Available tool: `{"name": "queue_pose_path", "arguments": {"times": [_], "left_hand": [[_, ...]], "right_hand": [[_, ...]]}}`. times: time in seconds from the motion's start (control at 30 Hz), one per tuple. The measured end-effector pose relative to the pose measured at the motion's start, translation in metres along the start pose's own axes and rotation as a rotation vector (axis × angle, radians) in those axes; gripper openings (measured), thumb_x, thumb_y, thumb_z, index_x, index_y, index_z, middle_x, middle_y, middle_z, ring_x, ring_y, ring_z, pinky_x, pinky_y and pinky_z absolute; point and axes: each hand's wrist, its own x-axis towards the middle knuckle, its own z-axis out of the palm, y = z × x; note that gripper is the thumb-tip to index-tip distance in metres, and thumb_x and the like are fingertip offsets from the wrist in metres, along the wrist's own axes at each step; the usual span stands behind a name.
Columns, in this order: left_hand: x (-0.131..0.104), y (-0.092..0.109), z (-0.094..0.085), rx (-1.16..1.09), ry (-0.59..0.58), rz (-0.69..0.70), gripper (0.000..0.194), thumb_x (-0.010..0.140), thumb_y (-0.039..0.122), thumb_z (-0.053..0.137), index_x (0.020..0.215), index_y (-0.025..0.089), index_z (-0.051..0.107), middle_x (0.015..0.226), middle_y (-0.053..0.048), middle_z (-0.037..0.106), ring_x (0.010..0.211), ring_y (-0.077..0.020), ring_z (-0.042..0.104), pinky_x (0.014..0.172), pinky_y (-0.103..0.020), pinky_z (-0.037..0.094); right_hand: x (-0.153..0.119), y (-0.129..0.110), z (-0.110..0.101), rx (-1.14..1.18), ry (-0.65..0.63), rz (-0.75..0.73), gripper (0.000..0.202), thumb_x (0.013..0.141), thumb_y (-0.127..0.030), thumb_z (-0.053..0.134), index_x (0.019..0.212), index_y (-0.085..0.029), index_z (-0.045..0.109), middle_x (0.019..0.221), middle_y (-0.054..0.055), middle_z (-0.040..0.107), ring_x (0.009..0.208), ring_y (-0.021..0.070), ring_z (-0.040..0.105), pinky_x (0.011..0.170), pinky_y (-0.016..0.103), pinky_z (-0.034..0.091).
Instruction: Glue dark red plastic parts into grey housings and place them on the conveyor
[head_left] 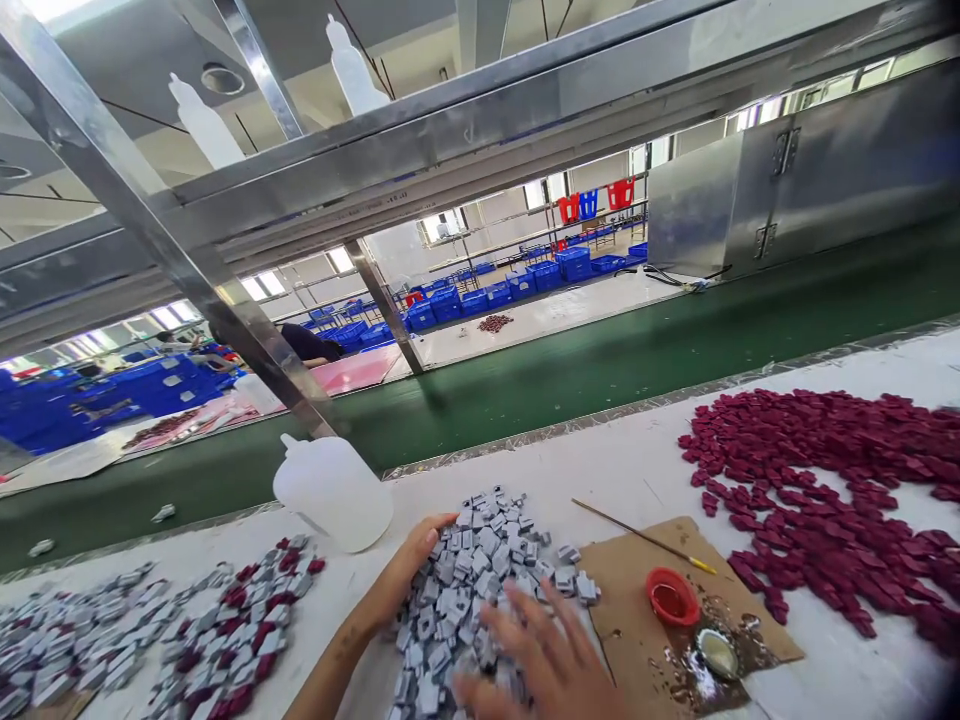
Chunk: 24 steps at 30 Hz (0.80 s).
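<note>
My left hand (416, 555) lies along the left side of a pile of small grey plastic pieces (480, 560), touching it. Its visible fingers are stretched out; some are hidden by the pieces. Over the near right part of the same pile is my right hand (544, 650), fingers spread and slightly blurred. I see nothing held in it. Right of the pile, a brown cardboard sheet (622, 570) carries a red cup (673, 597), a small round dish of pale stuff (718, 654) and a thin brush-like stick (645, 535).
Dark red pieces (825, 470) cover the table's right side. Mixed grey and red pieces (232, 630) lie left. A white plastic bottle (334, 495) stands behind my left hand. A green conveyor belt (525, 400) runs beyond, under a metal frame (450, 130). Blue crates (525, 285) stand farther back.
</note>
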Motion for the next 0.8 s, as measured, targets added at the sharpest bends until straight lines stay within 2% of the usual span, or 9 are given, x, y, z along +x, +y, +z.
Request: {"name": "queue_pose_path", "arguments": {"times": [0.07,0.1,0.2,0.27,0.37,0.43,0.53,0.7,0.8], "left_hand": [[0.004,0.001,-0.003,0.01,0.001,0.007,0.032,0.099,0.042,0.054,0.118,0.019,0.064,0.13,-0.01,0.063,0.123,-0.0278,0.057,0.107,-0.055,0.041],[0.01,0.002,-0.004,0.021,0.008,0.019,0.03,0.098,0.041,0.055,0.116,0.018,0.065,0.129,-0.01,0.063,0.123,-0.0276,0.057,0.107,-0.055,0.041],[0.041,0.012,-0.002,0.056,0.012,0.078,0.029,0.097,0.037,0.058,0.119,0.019,0.064,0.137,-0.01,0.057,0.127,-0.0289,0.053,0.107,-0.055,0.04],[0.064,0.022,0.004,0.065,-0.052,0.122,0.031,0.097,0.036,0.058,0.124,0.021,0.061,0.142,-0.01,0.054,0.127,-0.029,0.053,0.107,-0.055,0.042],[0.086,0.038,0.019,0.063,-0.238,0.19,0.028,0.097,0.035,0.058,0.121,0.022,0.063,0.136,-0.01,0.058,0.121,-0.0267,0.058,0.103,-0.052,0.046],[0.088,0.045,0.026,0.063,-0.354,0.231,0.026,0.098,0.034,0.058,0.119,0.021,0.064,0.134,-0.01,0.06,0.12,-0.0263,0.058,0.103,-0.052,0.046],[0.082,0.048,0.029,0.061,-0.454,0.265,0.027,0.098,0.035,0.058,0.12,0.021,0.063,0.134,-0.01,0.06,0.122,-0.0272,0.057,0.105,-0.053,0.044],[0.069,0.049,0.023,0.049,-0.547,0.272,0.027,0.097,0.034,0.059,0.119,0.02,0.064,0.132,-0.01,0.062,0.121,-0.0271,0.059,0.106,-0.054,0.044],[0.064,0.048,0.013,0.062,-0.462,0.247,0.027,0.096,0.034,0.06,0.12,0.021,0.065,0.14,-0.01,0.056,0.128,-0.0283,0.053,0.109,-0.055,0.041]], "right_hand": [[0.016,0.021,-0.019,0.04,-0.129,0.077,0.053,0.092,-0.056,0.057,0.141,-0.036,0.051,0.151,0.008,0.045,0.137,0.0356,0.043,0.105,0.057,0.047],[0.024,0.029,-0.026,0.052,-0.215,0.266,0.053,0.095,-0.055,0.05,0.143,-0.032,0.049,0.154,0.01,0.039,0.142,0.0362,0.035,0.107,0.058,0.043],[0.041,0.038,-0.032,0.055,-0.363,0.559,0.057,0.1,-0.051,0.038,0.145,-0.018,0.048,0.155,0.02,0.034,0.144,0.0387,0.028,0.112,0.062,0.034],[0.044,0.034,-0.027,0.06,-0.391,0.579,0.057,0.099,-0.05,0.039,0.144,-0.015,0.05,0.153,0.022,0.036,0.142,0.0396,0.031,0.112,0.062,0.033],[0.04,0.024,-0.016,0.09,-0.417,0.57,0.058,0.099,-0.053,0.039,0.145,-0.019,0.049,0.155,0.018,0.033,0.143,0.0382,0.029,0.112,0.059,0.034],[0.033,0.021,-0.008,0.109,-0.426,0.559,0.061,0.098,-0.056,0.04,0.147,-0.021,0.046,0.157,0.016,0.028,0.144,0.0387,0.023,0.112,0.06,0.033],[0.016,0.019,0.006,0.145,-0.411,0.508,0.062,0.095,-0.055,0.048,0.148,-0.024,0.044,0.157,0.014,0.026,0.144,0.0397,0.021,0.112,0.06,0.033],[-0.008,0.006,0.019,0.129,-0.258,0.464,0.06,0.089,-0.05,0.061,0.144,-0.029,0.049,0.156,0.011,0.033,0.144,0.0385,0.028,0.111,0.056,0.039],[0.006,0.003,0.006,0.129,-0.247,0.491,0.054,0.095,-0.054,0.049,0.141,-0.027,0.053,0.156,0.012,0.035,0.144,0.0365,0.031,0.11,0.056,0.04]]}}
